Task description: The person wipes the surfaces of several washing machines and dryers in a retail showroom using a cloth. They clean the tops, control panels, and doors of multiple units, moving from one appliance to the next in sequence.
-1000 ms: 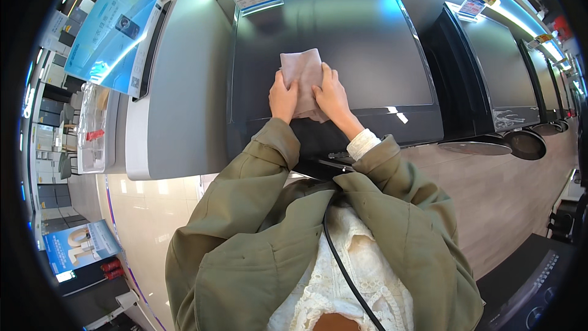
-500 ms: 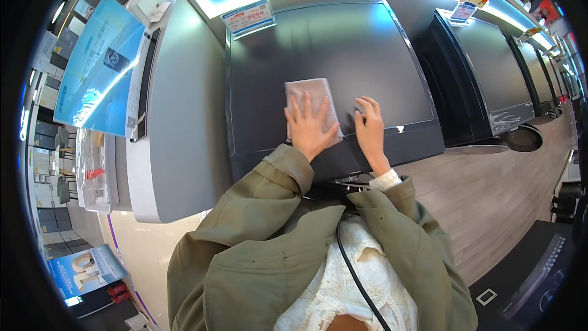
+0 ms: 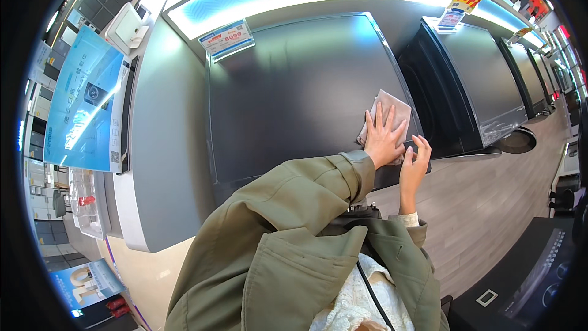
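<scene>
Cloth (image 3: 400,113), corner and long axis pointing away, left hand (image 3: 384,143) spread atop, right hand (image 3: 414,170) half-curled

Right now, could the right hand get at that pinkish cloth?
Probably yes: the right hand is close beside the pinkish cloth. The left hand lies spread over much of it, but the far edge is uncovered.

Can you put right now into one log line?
left hand: spread on pink cloth | right hand: beside cloth, half-curled | cloth: on dark appliance top, near right edge
</scene>
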Motion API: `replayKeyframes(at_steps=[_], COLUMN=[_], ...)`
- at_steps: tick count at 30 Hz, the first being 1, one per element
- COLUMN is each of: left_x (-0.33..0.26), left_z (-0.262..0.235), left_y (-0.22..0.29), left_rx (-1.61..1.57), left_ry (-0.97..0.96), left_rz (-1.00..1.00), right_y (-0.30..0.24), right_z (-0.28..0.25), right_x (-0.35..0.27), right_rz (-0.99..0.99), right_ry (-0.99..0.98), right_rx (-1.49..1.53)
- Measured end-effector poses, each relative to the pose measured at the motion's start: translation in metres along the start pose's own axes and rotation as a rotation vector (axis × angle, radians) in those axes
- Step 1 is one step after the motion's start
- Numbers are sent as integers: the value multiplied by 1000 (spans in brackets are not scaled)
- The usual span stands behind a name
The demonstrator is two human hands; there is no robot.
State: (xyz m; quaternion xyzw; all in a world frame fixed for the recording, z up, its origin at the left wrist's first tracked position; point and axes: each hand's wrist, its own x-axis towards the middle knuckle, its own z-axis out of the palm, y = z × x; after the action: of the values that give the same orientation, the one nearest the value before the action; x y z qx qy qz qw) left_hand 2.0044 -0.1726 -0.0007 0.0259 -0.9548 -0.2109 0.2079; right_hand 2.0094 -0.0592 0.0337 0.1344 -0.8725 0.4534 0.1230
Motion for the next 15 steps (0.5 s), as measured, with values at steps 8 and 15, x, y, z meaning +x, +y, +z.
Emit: replayKeyframes(at_steps=[8,15], left_x=[-15,-128], left_z=[-63,-157], left_y=[-88,-241], left_rx=[311,552], left_ry=[-19,187], left_rz=[-136,-654], right_y=[2,21], right_z=[30,55], right_x=[25,59], right_rz=[-99,-171], right_ry=[-56,0], right_rx=[-65,-231])
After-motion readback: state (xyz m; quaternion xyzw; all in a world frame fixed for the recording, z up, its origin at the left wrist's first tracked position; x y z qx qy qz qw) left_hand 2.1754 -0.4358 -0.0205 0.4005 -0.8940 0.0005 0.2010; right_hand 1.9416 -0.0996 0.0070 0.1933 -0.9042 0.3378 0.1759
